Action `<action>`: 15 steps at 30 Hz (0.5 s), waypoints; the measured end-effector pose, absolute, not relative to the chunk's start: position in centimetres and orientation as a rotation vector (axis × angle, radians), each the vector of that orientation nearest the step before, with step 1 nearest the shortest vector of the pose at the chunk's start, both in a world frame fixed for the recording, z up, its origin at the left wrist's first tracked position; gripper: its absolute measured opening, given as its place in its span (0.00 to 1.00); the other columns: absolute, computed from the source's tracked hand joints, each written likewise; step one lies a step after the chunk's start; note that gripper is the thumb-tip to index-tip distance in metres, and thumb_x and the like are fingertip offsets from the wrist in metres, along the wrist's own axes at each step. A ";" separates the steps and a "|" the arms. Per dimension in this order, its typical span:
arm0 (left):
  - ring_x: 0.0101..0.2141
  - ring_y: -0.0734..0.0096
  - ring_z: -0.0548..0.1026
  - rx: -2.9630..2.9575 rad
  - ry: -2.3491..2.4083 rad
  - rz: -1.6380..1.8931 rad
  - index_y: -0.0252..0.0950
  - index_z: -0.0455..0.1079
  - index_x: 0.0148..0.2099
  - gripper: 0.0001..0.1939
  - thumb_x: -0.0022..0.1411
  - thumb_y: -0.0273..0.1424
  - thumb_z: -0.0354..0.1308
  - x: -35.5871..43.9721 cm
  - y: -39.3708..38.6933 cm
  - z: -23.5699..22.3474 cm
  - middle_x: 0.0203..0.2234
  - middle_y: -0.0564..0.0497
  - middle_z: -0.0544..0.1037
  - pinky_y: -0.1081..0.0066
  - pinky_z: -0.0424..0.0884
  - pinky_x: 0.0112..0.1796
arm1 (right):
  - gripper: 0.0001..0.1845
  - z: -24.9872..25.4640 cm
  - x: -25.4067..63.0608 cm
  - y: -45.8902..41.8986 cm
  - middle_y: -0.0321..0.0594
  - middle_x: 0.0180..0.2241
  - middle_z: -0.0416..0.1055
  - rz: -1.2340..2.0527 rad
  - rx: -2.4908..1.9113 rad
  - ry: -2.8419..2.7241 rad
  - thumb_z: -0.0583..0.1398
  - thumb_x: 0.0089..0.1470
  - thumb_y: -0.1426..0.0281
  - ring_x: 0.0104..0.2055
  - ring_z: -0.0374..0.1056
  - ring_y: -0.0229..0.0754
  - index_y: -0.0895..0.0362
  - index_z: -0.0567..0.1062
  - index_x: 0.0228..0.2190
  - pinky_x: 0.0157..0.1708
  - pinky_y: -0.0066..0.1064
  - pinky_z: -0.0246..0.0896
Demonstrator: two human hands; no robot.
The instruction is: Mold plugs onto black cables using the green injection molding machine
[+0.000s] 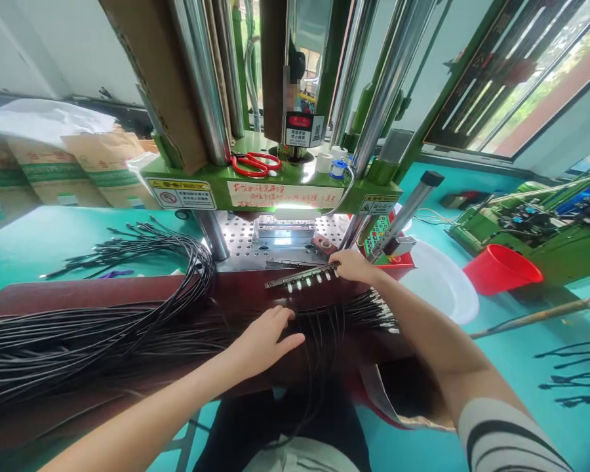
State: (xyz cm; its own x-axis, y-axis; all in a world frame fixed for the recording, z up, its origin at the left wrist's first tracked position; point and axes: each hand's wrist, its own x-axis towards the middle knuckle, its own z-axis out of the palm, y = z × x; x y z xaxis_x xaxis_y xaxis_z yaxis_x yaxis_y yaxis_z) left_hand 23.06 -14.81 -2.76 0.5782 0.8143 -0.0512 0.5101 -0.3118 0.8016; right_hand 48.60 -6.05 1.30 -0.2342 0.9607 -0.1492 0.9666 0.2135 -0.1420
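My right hand [353, 267] grips the right end of a narrow metal bar [278, 283], which is tilted over the front edge of the press. Several silvery connector ends [309, 282] stick out along the bar's near side, with thin black cables [319, 328] hanging below them. Just behind it lies a second dark bar [288, 263]. My left hand [270, 337] is open below the bar, thumb apart from the fingers, its fingertips close to the cables. Whether they touch a cable I cannot tell.
A green press [191, 172] with steel columns stands ahead, a lit mould [284, 235] on its perforated plate. Red scissors [256, 164] lie on its ledge. Bundled black cables [103, 328] cover the bench's left. At right are a white basin [442, 282] and red bucket [501, 272].
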 end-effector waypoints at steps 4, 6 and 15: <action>0.38 0.66 0.72 1.066 0.958 0.652 0.38 0.65 0.45 0.21 0.49 0.38 0.62 25.4 -13.9 -2.8 0.38 0.46 0.73 0.67 0.67 0.41 | 0.21 2.8 48.9 -3.9 0.35 0.35 0.74 -0.393 2.047 2.494 0.53 0.39 0.80 0.39 0.67 0.40 0.55 0.76 0.35 0.34 0.24 0.55; 0.38 0.68 0.73 0.687 0.890 0.698 0.35 0.65 0.41 0.17 0.49 0.32 0.63 27.2 -13.3 -2.8 0.37 0.44 0.75 0.69 0.68 0.42 | 0.20 3.4 48.8 -2.4 0.35 0.33 0.74 -0.433 2.084 2.507 0.53 0.38 0.80 0.37 0.67 0.40 0.56 0.77 0.34 0.32 0.23 0.55; 0.28 0.66 0.77 0.553 0.826 0.565 0.33 0.66 0.35 0.10 0.50 0.28 0.62 32.0 -8.9 -2.7 0.30 0.44 0.78 0.71 0.69 0.27 | 0.11 1.5 47.6 4.0 0.38 0.36 0.73 -0.522 2.237 2.454 0.60 0.47 0.76 0.39 0.68 0.41 0.59 0.75 0.36 0.35 0.29 0.61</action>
